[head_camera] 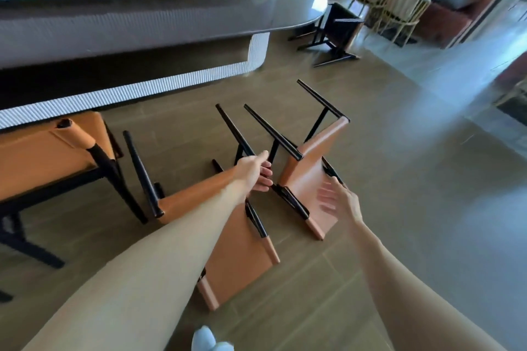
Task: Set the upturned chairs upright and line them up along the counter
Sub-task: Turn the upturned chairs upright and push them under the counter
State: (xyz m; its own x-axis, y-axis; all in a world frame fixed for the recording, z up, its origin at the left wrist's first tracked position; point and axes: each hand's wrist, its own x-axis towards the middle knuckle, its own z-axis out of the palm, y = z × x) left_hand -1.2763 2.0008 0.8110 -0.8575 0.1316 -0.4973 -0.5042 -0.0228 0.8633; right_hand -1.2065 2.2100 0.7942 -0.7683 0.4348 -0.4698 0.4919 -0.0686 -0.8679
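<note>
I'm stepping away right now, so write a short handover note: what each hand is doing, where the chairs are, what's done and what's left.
Left hand: grips a black leg of the near upturned chair.
Right hand: open, fingers spread at the back of the second upturned chair.
Both tan chairs lie tipped on the floor before the counter.
Done: one tan chair stands upright at the counter, far left.
Left: right both tan chairs, then the dark chair tipped by the counter's rounded end; line all up.
</note>
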